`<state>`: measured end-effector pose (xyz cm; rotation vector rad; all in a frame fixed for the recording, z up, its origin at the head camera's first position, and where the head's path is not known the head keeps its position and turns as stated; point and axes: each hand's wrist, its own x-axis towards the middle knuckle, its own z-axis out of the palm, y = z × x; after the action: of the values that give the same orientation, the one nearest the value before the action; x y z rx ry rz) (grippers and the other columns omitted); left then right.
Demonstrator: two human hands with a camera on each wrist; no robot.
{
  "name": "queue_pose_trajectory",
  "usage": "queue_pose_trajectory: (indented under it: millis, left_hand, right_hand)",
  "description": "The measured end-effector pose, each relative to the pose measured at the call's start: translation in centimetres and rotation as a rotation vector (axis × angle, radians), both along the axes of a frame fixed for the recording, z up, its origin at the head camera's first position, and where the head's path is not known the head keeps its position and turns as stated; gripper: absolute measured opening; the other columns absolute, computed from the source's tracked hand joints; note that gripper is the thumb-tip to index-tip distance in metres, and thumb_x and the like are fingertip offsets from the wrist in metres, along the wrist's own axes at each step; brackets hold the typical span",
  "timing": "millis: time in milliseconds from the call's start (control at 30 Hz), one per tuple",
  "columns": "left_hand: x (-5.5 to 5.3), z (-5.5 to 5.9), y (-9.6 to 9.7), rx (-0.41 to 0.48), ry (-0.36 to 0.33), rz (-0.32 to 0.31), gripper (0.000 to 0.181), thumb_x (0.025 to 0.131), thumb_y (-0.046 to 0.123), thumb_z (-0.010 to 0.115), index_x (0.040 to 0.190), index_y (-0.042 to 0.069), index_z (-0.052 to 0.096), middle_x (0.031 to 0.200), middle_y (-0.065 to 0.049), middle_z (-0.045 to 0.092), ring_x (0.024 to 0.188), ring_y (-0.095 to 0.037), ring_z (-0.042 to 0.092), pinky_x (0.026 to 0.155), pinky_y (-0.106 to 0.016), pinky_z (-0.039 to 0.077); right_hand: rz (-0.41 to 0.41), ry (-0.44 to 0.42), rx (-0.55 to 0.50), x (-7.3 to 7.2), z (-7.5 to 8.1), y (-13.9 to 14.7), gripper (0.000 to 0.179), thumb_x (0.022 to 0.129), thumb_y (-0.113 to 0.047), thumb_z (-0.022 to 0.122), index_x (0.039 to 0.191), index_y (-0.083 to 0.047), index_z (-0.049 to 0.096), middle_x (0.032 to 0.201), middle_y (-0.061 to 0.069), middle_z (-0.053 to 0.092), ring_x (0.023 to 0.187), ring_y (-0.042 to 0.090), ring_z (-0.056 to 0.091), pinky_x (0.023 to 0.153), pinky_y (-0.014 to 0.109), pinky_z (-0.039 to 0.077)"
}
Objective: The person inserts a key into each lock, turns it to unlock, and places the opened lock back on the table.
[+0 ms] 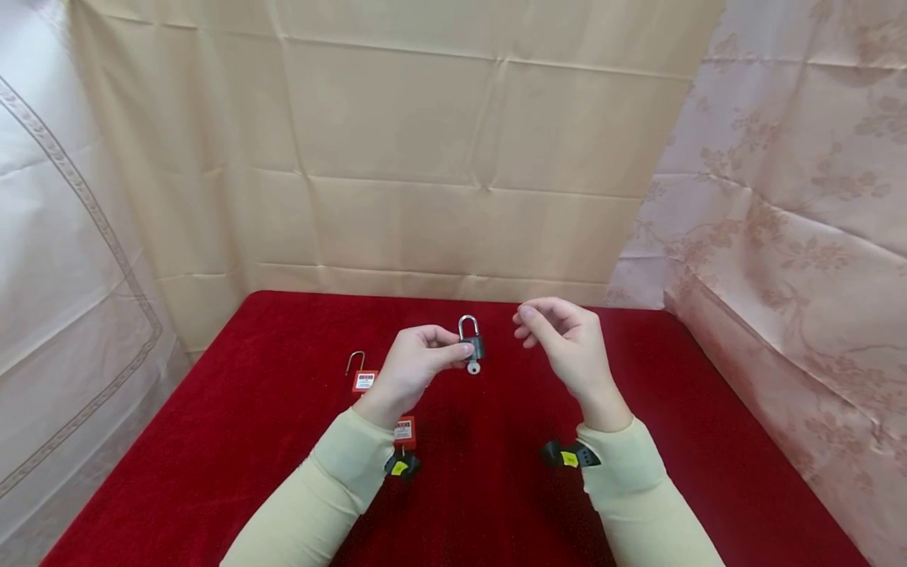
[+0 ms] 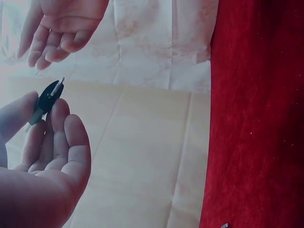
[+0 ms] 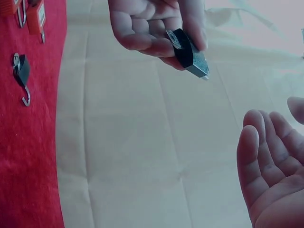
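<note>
My left hand (image 1: 418,362) pinches a small dark padlock (image 1: 478,346) between thumb and fingers, raised in front of me. Its silver shackle (image 1: 468,320) points up, and a key (image 1: 473,368) sticks out from its bottom. The left wrist view shows this padlock (image 2: 46,102) from its side; in the right wrist view the key's round head (image 3: 174,39) faces outward. To the right, apart from the padlock, my right hand (image 1: 570,339) hovers with loosely bent fingers and nothing in them.
A red padlock (image 1: 364,381) with its shackle open lies left of my left hand. Another red padlock (image 1: 405,432) is partly behind the left wrist. The right wrist view shows a second dark padlock (image 3: 22,71), shackle open, on the red cloth (image 3: 33,156). Curtains (image 1: 425,157) enclose the table.
</note>
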<state>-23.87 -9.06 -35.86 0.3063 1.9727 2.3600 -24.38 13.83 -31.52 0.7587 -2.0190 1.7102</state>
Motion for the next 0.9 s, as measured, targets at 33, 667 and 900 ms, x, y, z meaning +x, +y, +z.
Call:
queue_pose_trajectory:
  millis: [33, 667, 900]
  left_hand:
    - [0.0, -0.1, 0.0, 0.0, -0.002, 0.004, 0.01, 0.088, 0.002, 0.078, 0.093, -0.004, 0.071, 0.083, -0.011, 0.073, 0.076, -0.021, 0.071, 0.085, -0.036, 0.057]
    - [0.6, -0.9, -0.1, 0.014, -0.067, -0.047, 0.016, 0.091, 0.004, 0.076, 0.103, -0.004, 0.07, 0.095, -0.015, 0.074, 0.083, -0.023, 0.072, 0.088, -0.037, 0.058]
    - [0.6, -1.2, 0.0, 0.005, -0.066, -0.062, 0.015, 0.09, 0.003, 0.076, 0.102, -0.004, 0.07, 0.094, -0.015, 0.074, 0.082, -0.022, 0.072, 0.087, -0.037, 0.058]
  right_hand:
    - [0.001, -0.003, -0.009, -0.1, 0.0, 0.0, 0.011, 0.097, -0.003, 0.068, 0.103, 0.005, 0.072, 0.092, 0.019, 0.072, 0.07, 0.025, 0.07, 0.063, 0.032, 0.059]
    - [0.027, -0.237, 0.049, -1.3, -2.4, 0.7, 0.029, 0.099, -0.02, 0.069, 0.121, 0.0, 0.068, 0.107, 0.022, 0.07, 0.087, 0.031, 0.07, 0.074, 0.036, 0.061]
    - [0.033, -0.253, 0.046, -1.0, -2.5, 0.5, 0.029, 0.099, -0.018, 0.069, 0.12, 0.001, 0.068, 0.108, 0.023, 0.07, 0.091, 0.043, 0.067, 0.073, 0.035, 0.061]
